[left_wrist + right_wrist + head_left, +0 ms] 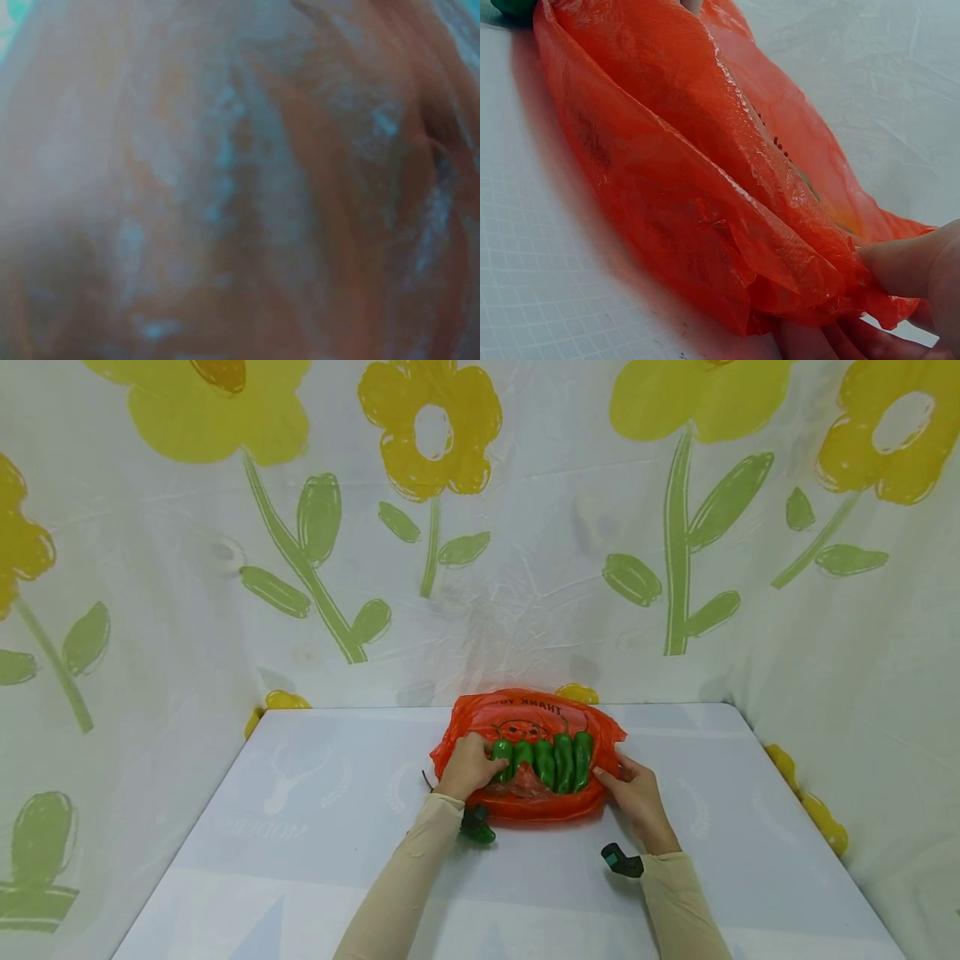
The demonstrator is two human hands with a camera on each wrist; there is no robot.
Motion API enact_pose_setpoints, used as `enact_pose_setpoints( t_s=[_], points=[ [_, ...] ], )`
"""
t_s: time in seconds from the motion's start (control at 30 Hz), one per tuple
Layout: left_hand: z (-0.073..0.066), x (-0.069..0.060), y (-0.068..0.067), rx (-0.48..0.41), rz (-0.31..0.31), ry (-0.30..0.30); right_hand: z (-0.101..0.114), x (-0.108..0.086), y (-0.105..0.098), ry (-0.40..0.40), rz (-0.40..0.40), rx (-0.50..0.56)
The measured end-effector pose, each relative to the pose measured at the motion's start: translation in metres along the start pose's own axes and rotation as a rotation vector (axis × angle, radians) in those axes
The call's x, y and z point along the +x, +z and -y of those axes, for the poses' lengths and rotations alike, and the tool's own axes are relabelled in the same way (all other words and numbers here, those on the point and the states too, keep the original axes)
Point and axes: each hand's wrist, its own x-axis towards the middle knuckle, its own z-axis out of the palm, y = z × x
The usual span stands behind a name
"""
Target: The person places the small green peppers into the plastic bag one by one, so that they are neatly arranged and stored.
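Observation:
A red plastic bag [517, 814] printed with "THANK YO" lies spread on the table. Several long green peppers [564, 762] lie side by side in it, stems away from me, with crumpled clear plastic [525, 781] over their near ends. At the row's left end my left hand [467, 766] holds the leftmost pepper [502, 752] between thumb and fingers. My right hand [637, 793] pinches the bag's right edge, thumb on top and fingers beneath, as the right wrist view shows with the bunched red plastic [810, 277]. The left wrist view is a blur of plastic close to the lens.
Another green pepper [478, 833] lies on the table beside my left wrist, partly hidden by the arm and a dark wrist device. A second dark device [622, 862] sits at my right wrist. Behind the white table [337, 860] hangs a flower-printed curtain [525, 568].

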Motion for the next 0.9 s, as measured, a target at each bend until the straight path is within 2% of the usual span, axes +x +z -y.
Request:
enact_pose_setpoints(
  t_s=[0.53,0.63,0.9],
  points=[
    [0.0015,0.0015,0.0031,0.006,0.0,-0.006,-0.0008,0.0005,0.0009,-0.002,-0.011,-0.005],
    [0.0001,0.0012,0.0032,0.011,0.006,-0.026,-0.0008,0.0006,0.001,0.0,-0.014,-0.005],
    [-0.0021,-0.0006,0.0029,0.025,0.003,-0.025,-0.0016,0.0015,0.0007,0.005,-0.015,-0.007]
  ],
)
